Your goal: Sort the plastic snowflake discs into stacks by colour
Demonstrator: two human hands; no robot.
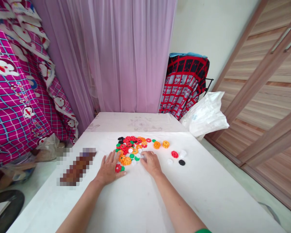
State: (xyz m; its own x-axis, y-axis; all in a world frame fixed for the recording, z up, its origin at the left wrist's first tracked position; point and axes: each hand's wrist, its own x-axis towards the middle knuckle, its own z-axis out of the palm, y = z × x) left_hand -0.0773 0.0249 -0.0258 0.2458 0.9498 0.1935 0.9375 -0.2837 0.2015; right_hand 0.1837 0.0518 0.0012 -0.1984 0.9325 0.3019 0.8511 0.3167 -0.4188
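Observation:
A heap of small flower-shaped plastic discs in red, orange, green, white and black lies on the white table. My left hand rests flat with fingers spread at the heap's left edge, next to a red disc. My right hand lies palm down at the heap's near right edge, fingers curled toward white discs; whether they pinch one is hidden. Loose discs lie to the right: two orange stacks, a red one, a black one and white ones.
A blurred brown object lies on the table's left. A white plastic bag sits by the far right corner. Pink curtains hang behind, a patterned pink fabric is at left, a red checked cloth and wooden doors at right.

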